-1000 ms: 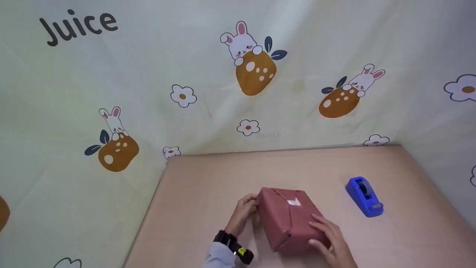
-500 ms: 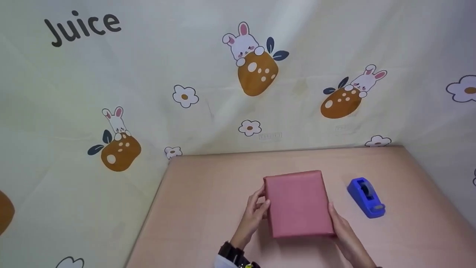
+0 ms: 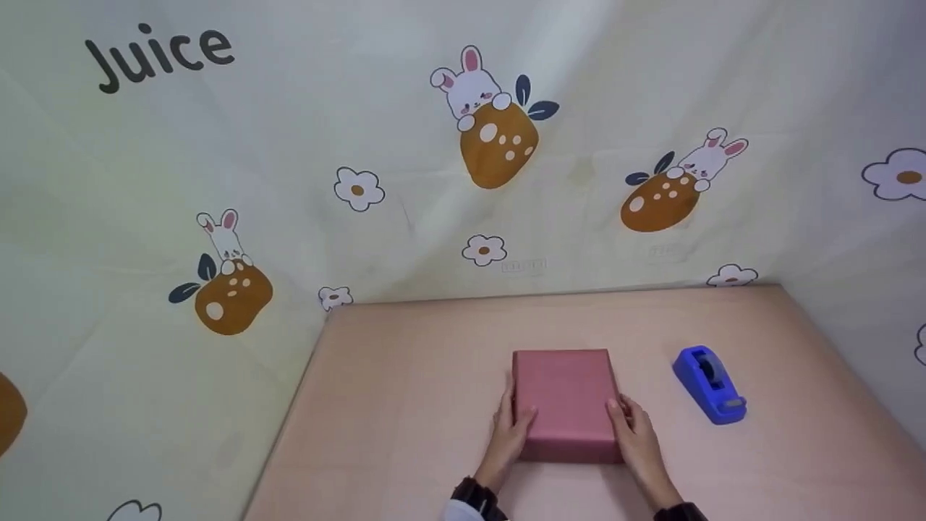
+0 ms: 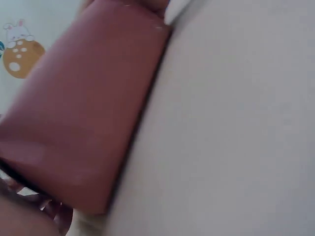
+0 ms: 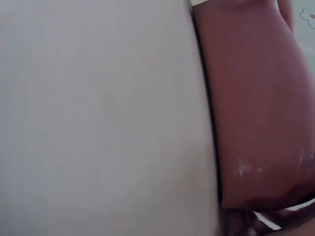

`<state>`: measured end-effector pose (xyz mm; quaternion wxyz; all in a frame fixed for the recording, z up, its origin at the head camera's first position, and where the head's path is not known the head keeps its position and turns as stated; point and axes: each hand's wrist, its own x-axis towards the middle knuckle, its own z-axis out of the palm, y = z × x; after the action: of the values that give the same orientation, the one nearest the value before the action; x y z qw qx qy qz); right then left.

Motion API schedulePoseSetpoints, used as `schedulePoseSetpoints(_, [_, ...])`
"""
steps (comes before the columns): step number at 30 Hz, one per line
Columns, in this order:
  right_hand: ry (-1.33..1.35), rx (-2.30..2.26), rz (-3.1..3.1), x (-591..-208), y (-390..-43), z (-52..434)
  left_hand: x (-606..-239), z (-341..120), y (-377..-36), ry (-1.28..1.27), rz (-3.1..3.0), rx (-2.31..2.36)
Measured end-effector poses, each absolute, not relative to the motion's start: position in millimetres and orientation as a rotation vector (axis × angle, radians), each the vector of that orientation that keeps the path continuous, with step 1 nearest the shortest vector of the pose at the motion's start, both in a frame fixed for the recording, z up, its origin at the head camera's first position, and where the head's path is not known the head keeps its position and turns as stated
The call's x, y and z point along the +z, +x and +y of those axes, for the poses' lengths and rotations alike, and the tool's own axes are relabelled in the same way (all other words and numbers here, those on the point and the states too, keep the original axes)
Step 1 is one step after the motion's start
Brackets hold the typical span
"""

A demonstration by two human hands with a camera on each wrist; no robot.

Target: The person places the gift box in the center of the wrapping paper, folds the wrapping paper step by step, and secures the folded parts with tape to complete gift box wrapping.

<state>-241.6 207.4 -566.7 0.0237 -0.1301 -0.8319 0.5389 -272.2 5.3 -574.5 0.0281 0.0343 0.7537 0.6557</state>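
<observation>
A box wrapped in dusty-red paper (image 3: pixel 564 394) sits at the near middle of the table, its smooth, seamless face up. My left hand (image 3: pixel 508 433) grips its left side, thumb on the upper edge and fingers down the side. On the opposite side my right hand (image 3: pixel 638 436) holds it the same way. The left wrist view shows the box's paper-covered side (image 4: pixel 83 103) close up, with part of the left hand at the lower left. In the right wrist view the wrapped side (image 5: pixel 261 103) fills the right, fingers below it. The underside is hidden.
A blue tape dispenser (image 3: pixel 710 385) with a roll of clear tape stands to the right of the box. Behind the pinkish-beige table (image 3: pixel 391 376) and along its sides hangs a pale curtain (image 3: pixel 405 87) printed with rabbits, fruit and flowers.
The box has been turned over: its folded face with a piece of tape was up, and now the smooth face is. Both hands have shifted to its two sides. The dispenser stays put.
</observation>
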Motion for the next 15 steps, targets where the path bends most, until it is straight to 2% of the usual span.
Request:
schedulePoseSetpoints(9, [-0.28, 2.2, -2.477, -577, -248, 216, -587, 7, -270, 0.041, 2.091, 2.208])
schedulePoseSetpoints(15, [-0.269, 2.261, -2.56, -577, -244, 216, -590, 5, -264, 0.071, 2.084, 2.23])
